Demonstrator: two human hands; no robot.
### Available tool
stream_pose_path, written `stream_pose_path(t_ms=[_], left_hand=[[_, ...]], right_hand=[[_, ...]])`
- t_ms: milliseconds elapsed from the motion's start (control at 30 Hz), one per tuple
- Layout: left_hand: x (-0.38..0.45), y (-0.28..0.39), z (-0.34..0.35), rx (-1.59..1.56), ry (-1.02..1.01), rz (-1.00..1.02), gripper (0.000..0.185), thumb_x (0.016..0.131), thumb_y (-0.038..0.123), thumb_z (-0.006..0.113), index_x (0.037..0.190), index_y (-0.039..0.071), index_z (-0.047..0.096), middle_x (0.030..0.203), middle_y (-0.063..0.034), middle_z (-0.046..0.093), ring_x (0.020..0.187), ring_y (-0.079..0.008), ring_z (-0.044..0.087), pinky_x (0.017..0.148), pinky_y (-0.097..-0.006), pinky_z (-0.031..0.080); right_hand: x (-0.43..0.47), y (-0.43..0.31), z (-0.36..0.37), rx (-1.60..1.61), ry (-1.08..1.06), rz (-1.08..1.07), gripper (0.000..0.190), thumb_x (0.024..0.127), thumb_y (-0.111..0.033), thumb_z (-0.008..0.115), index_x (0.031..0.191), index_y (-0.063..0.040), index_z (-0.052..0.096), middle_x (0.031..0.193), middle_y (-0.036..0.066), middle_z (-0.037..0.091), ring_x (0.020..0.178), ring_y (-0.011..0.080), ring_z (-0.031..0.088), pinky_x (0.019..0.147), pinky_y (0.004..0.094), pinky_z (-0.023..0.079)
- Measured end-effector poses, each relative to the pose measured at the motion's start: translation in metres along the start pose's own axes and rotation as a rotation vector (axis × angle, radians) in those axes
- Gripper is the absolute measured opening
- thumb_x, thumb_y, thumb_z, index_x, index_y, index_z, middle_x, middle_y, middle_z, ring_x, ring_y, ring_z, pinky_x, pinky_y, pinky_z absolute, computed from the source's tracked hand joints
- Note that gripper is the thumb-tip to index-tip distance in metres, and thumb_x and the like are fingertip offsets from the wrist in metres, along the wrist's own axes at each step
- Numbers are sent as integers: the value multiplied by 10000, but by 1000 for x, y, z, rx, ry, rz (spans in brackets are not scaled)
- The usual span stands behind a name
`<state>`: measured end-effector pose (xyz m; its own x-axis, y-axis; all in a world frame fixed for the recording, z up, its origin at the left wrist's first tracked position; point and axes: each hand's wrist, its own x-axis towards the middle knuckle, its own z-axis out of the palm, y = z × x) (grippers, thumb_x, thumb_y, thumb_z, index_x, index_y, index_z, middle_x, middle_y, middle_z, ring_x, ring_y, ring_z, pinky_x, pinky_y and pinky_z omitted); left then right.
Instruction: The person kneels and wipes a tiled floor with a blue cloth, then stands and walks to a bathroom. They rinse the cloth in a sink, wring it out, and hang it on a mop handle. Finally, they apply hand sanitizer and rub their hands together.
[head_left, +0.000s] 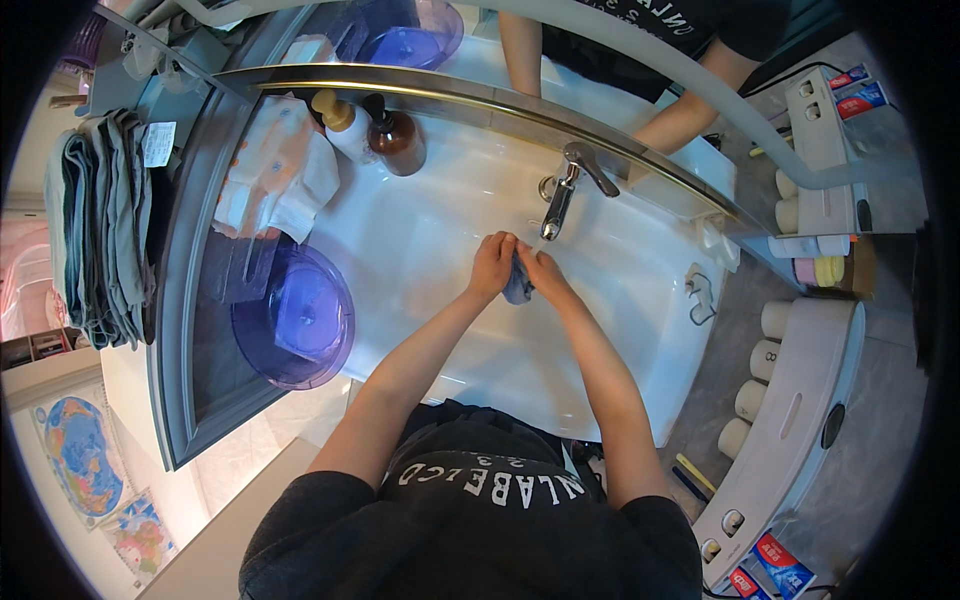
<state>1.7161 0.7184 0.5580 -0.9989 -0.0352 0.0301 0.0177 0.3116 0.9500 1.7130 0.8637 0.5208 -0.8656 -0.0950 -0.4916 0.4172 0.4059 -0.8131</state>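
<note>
My left hand (492, 264) and my right hand (544, 273) meet over the white sink basin (420, 300), just below the chrome faucet (559, 206). Both grip a small, wet-looking blue-grey cloth (517, 286), which hangs bunched between them. Its upper part is hidden by my fingers. A thin stream of water (537, 244) seems to fall from the spout onto the fingers of my right hand. The faucet's lever points off to the right.
On the basin's left rim stand a brown pump bottle (399, 146), a white pump bottle (349, 135) and a pack of tissues (274, 165). Below them sits a translucent purple tub (304, 319). A white wall rack (795, 420) with cups is at right; a mirror (480, 45) spans the back.
</note>
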Motion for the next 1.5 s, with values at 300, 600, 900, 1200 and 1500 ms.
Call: stream_pose_path(t_ms=[300,600,900,1200,1500], left_hand=[[-29,-12,-5,112,-129,-239,382,988,351,386,980,32,597,793,-187,626,752,-370,600,653,-440,455],[-41,11,-47,-133,-111,-363,219,952,236,526,1021,36,582,784,-50,588,695,-120,532,645,-279,457],[-29,41,-38,-387,-272,-166,219,860,86,573,1070,26,560,933,-62,606,841,-124,557,758,-263,459],[-41,-26,-4,75,8,-489,498,867,363,606,1269,81,523,1190,-112,611,1094,-272,584,909,-337,453],[-41,-54,17,-1538,-170,-1103,687,847,711,401,1044,62,509,979,-156,583,918,-335,594,835,-510,497]], right_hand=[[-37,-1,-28,-39,123,-196,320,828,-298,703,899,-27,549,800,46,609,705,93,539,565,256,422],[-2,29,-13,60,10,-224,127,898,-123,607,917,-46,507,818,51,580,759,128,587,664,266,480],[-18,4,16,423,-141,15,431,974,-442,382,1025,-44,539,790,44,581,723,152,571,635,299,462],[-2,35,12,333,145,-23,287,901,-288,568,1063,-53,533,839,73,573,774,192,548,699,319,452],[-79,-44,55,-143,256,-314,222,893,-254,583,982,-51,588,766,164,623,669,325,592,702,381,463]])
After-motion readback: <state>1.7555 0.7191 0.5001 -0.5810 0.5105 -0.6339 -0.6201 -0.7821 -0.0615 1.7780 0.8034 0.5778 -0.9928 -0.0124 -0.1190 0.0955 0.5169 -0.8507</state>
